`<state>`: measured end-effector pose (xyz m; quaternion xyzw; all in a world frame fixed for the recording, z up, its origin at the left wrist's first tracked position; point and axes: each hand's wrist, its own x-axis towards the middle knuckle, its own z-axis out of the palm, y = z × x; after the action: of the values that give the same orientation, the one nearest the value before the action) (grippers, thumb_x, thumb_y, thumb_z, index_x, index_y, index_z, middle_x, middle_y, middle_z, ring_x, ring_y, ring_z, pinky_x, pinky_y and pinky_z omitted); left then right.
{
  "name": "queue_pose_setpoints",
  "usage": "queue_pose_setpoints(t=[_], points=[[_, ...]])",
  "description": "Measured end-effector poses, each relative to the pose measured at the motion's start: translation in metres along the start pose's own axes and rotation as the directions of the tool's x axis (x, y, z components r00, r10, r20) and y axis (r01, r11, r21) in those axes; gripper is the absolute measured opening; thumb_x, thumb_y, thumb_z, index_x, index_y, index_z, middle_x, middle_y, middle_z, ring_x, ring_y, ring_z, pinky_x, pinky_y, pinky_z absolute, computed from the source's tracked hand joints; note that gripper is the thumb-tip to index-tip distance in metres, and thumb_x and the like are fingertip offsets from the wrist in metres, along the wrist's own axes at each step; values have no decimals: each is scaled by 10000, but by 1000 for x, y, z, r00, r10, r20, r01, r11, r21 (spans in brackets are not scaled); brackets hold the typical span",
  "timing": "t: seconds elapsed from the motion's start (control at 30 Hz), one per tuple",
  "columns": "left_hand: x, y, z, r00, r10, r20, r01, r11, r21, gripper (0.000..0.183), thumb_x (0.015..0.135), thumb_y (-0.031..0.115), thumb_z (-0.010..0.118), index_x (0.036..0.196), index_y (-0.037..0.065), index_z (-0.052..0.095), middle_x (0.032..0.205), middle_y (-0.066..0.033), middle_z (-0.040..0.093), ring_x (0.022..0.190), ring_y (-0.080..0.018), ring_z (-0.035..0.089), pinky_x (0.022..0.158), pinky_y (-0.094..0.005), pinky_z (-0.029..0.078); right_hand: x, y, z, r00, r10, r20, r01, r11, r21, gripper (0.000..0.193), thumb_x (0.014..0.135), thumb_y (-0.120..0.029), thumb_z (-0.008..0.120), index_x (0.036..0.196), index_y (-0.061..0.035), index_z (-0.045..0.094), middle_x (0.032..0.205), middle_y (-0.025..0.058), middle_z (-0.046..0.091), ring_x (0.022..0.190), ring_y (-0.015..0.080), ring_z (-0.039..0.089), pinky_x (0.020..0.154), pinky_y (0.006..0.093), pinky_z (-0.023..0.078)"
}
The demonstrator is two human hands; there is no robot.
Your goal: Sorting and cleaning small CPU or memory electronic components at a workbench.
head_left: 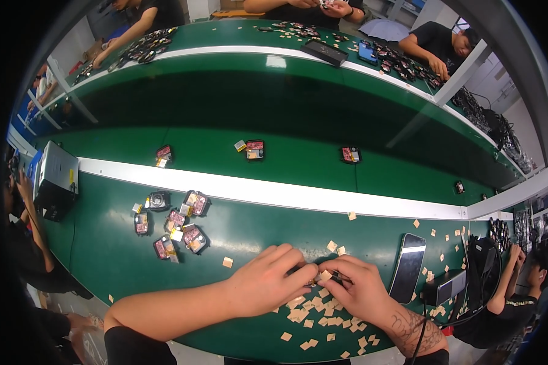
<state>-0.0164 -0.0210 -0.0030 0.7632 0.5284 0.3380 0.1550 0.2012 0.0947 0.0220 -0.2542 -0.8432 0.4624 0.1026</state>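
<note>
My left hand (275, 278) and my right hand (360, 285) meet above the near edge of the green bench, fingers curled and pinching. Between the fingertips shows part of a small dark object; my fingers cover most of it. A beige square piece (326, 275) sits at the tip of my right thumb. Beneath and around my hands lie many loose beige squares (298, 314). To the left is a group of small black casings (195, 239) with red circuit boards and silvery parts, some with yellow-edged pieces attached.
Right of my hands lie a phone (408, 267), a black box-shaped device (446, 287) and cables. Beyond a white rail (256, 188), a sunken green strip carries more casings (255, 150). A grey box (57, 180) stands left. Several people work around the benches.
</note>
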Motion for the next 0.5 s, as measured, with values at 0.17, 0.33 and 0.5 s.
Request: queue_pose_setpoints(t=[0.17,0.33,0.5], points=[[1,2,1,1000,2,-4,-2,1000,-6,350,872,212,862,1125,51,683,1019,-96,587,928,-315,598,832,-420,536,0,-3,0,998,65,2,-65,998,-7,239,951,-89,799,1172,-19,739,988,100,726,689,216,676,626,319,548],[-1,1,3,1000,1,-7,-1,1000,-26,366,870,204,861,1152,54,681,1023,-98,578,934,-318,598,839,-421,538,0,-4,2,999,45,-15,-46,999,-19,209,947,-81,799,1140,-15,753,988,100,732,672,214,667,618,318,544],[1,3,3,1000,-3,-7,3,1000,-18,391,860,203,870,1162,57,670,1022,-102,572,936,-322,599,836,-420,540,2,-8,4,998,21,-58,-23,999,-35,181,938,-43,778,1116,-16,756,996,109,739,687,253,698,629,343,561]])
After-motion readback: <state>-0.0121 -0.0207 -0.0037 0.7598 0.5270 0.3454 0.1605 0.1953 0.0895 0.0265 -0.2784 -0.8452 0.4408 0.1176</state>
